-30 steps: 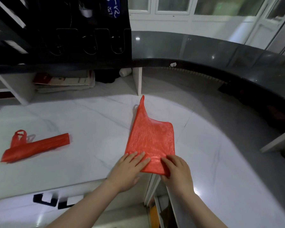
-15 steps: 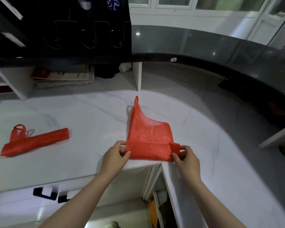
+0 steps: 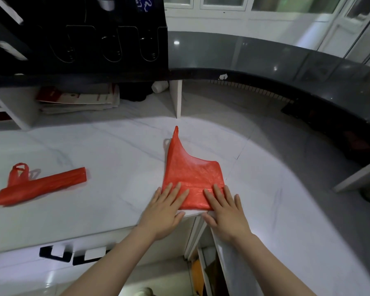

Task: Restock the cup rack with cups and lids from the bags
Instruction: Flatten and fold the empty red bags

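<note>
Both hands flat with fingers straight: left hand [image 3: 166, 207] and right hand [image 3: 223, 207] press side by side on the folded near edge of a red plastic bag [image 3: 190, 171], at the white desk's [image 3: 120, 159] front edge. Another folded red bag [image 3: 41, 184] lies well left of it.

On my feed I see a white marble countertop [image 3: 107, 146] curving away to the right, with a dark glossy raised ledge [image 3: 265, 58] following its far edge. Far left, under that ledge, a stack of booklets [image 3: 77, 99] (red covers on top) lies left of a white upright divider [image 3: 176, 97]. A small white scrap [image 3: 223, 76] sits on the ledge's rim. Two black handles [image 3: 58, 254] show near left, below the counter.
</note>
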Motion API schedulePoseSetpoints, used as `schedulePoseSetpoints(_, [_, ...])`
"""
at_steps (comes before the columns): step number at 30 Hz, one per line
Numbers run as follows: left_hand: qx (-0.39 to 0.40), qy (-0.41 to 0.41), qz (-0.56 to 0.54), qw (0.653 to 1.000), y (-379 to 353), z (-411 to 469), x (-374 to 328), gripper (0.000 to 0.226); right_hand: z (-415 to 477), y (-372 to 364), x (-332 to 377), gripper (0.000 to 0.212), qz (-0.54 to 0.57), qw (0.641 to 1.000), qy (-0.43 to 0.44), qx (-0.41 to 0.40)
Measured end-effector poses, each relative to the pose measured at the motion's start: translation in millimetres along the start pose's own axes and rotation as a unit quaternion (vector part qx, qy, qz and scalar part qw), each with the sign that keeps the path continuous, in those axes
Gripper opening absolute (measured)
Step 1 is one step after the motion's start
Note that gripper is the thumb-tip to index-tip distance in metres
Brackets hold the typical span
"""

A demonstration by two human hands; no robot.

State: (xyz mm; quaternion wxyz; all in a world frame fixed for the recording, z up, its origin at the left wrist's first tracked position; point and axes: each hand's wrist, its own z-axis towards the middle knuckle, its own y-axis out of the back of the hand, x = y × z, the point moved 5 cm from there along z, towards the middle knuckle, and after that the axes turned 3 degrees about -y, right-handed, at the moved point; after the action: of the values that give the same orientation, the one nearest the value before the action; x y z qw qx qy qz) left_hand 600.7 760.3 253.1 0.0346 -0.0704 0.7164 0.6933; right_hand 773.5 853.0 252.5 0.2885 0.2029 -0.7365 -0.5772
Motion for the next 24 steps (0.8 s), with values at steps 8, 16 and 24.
schedulePoseSetpoints(8, [-0.094,-0.075,0.022,0.993,17,-11,-6,0.06,-13,16,10,0.069,0.038,0.996,-0.019,-0.082])
schedulePoseSetpoints(16, [-0.197,0.032,-0.295,0.934,31,-28,28,0.038,-27,31,-9,0.007,0.286,0.943,-0.083,-0.149])
schedulePoseSetpoints(24, [-0.233,0.216,-0.375,0.871,29,-17,40,0.045,-6,27,-18,0.041,0.319,0.918,-0.181,-0.152])
